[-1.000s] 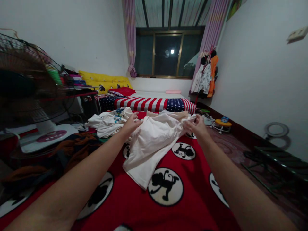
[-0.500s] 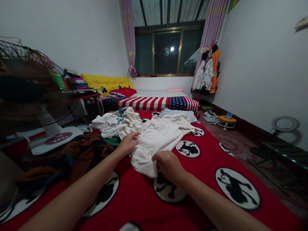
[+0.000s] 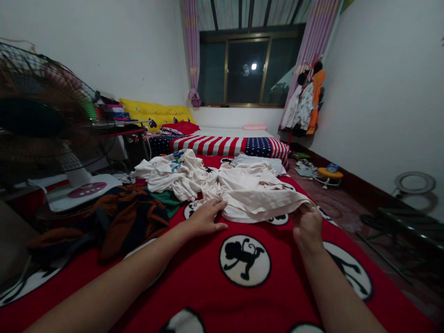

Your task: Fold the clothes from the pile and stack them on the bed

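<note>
A thin, off-white shirt (image 3: 256,201) lies rumpled across the red blanket, its near edge drawn out to the right. My right hand (image 3: 308,226) is closed on that edge at the right corner and lifts it slightly. At the shirt's near left edge, my left hand (image 3: 208,217) rests with fingers stretched and thumb apart, touching the cloth. Just beyond the left hand lies a crumpled white garment (image 3: 166,173) with a blue-green print. A pale grey folded cloth (image 3: 256,160) lies behind the shirt.
The red blanket (image 3: 277,277) bears black monkeys in white circles. At left are a brown and navy garment (image 3: 135,212), a green cloth (image 3: 166,202) and a running fan (image 3: 76,189). Behind stands a bed with a striped cover (image 3: 215,145); at right, a yellow stool (image 3: 329,173).
My right hand has moved right, pulling the shirt's near edge out sideways. My left hand has shifted slightly right and its fingers have opened out. The view has turned slightly left.
</note>
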`<state>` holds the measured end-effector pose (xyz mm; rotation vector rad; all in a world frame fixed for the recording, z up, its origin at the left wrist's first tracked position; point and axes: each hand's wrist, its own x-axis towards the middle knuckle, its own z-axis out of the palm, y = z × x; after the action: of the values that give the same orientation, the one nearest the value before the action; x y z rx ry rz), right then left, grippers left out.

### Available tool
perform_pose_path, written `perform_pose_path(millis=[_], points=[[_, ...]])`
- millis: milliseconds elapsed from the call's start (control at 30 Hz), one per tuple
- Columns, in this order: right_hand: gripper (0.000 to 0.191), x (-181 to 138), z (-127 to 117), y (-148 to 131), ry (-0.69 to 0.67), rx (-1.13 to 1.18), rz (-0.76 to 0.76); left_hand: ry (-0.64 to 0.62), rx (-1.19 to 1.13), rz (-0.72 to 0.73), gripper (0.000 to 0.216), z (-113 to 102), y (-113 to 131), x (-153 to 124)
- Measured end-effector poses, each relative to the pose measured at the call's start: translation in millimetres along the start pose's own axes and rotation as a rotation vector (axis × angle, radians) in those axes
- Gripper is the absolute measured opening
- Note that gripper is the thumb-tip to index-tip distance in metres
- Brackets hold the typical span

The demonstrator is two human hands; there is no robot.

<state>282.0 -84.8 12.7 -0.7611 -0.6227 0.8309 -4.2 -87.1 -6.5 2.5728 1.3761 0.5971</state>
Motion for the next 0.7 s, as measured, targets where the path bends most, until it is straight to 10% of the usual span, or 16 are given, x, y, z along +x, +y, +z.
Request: perform_pose_path(millis=[333,700], points=[[0.015,5,-3,-4,0.072,0.093,-0.047,0.216,0.18,-0.342,0.029,11,13,39],[0.012,21,-12,-29,0.326,0.295,0.018,0.504,-0.053,-0.284,0.028,-76,-50,16]])
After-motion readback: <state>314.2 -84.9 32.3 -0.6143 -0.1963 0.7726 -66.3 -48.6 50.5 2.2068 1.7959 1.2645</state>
